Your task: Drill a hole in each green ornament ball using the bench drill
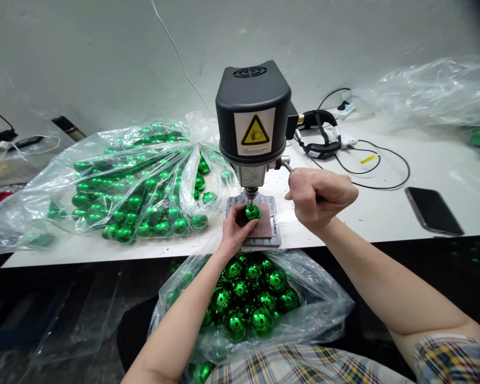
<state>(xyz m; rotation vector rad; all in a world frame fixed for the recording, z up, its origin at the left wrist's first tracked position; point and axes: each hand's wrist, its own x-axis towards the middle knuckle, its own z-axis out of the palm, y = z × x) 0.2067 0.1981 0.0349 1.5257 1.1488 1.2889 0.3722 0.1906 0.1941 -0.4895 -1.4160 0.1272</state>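
A black drill press (253, 112) with a yellow warning label stands on the white table. Under its chuck, my left hand (237, 226) holds a shiny green ball (253, 212) between thumb and fingers, over a brown pad (265, 226) on the grey metal base (276, 234). The drill tip is right at the top of the ball; whether it is inside cannot be made out. My right hand (322, 194) is closed round the press's lever (287, 165). An open plastic bag of green balls (261, 321) lies in my lap, below the table edge.
A big clear bag of green balls (134, 202) spreads over the table's left side. To the right are a black head strap device (322, 136), looping cables, a phone (434, 210) near the front edge, and crumpled plastic (436, 96) at the back.
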